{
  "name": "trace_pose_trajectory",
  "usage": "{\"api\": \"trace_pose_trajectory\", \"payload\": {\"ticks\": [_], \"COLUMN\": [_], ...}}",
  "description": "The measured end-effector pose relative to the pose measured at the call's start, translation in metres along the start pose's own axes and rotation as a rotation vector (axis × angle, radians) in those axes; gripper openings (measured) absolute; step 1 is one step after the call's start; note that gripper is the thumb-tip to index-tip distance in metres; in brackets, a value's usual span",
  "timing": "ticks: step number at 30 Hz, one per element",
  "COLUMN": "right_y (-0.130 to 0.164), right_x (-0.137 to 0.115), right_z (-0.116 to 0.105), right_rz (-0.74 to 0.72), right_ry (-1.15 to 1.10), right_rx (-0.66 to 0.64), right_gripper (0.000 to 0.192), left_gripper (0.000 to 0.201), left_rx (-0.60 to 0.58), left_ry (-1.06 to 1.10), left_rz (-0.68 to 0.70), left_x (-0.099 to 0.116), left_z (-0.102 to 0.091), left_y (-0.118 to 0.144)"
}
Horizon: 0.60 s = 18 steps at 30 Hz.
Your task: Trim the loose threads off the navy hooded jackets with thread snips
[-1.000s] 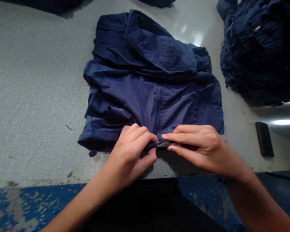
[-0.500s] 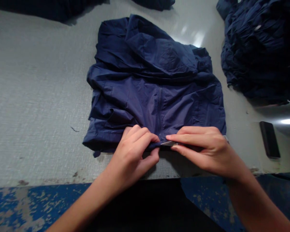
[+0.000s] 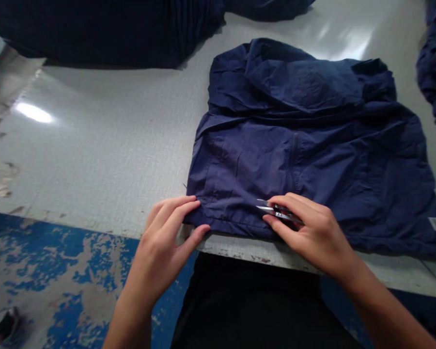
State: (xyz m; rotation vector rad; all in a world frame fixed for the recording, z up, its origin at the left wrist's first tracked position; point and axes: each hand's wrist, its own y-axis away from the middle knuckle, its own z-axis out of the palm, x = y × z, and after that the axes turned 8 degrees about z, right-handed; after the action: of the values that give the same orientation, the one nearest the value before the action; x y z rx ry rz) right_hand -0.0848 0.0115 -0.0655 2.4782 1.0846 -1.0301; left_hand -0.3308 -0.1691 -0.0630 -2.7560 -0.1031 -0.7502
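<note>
Snips [image 3: 276,212] pinched in right hand [image 3: 312,235], tips lying on folded navy jacket [image 3: 312,160] hem; left hand [image 3: 163,242], fingers loose, steadies corner at table [image 3: 105,145] edge. Best kept flat, fabric taut btwn fingertips.

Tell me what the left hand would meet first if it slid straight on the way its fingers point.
The left hand points up and right, fingertips at the near left corner of the folded navy jacket. Going on, it would likely press straight into that hem; the right hand with the snips lies off that line.
</note>
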Motion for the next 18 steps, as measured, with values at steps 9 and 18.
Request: {"api": "trace_pose_trajectory", "payload": {"ticks": [9, 18], "right_y": [-0.002, -0.039], "right_x": [-0.033, -0.061], "right_z": [-0.013, 0.023], "right_rz": [0.022, 0.026], "right_ry": [-0.065, -0.146], "right_rx": [0.046, -0.082], "right_gripper": [0.022, 0.020], "left_gripper": [0.039, 0.038], "left_rx": [0.097, 0.111], "left_ry": [-0.015, -0.030], "left_rz": [-0.065, -0.087], "left_x": [0.000, -0.006], "left_z": [-0.005, 0.006], "left_y": [0.011, 0.004]}}
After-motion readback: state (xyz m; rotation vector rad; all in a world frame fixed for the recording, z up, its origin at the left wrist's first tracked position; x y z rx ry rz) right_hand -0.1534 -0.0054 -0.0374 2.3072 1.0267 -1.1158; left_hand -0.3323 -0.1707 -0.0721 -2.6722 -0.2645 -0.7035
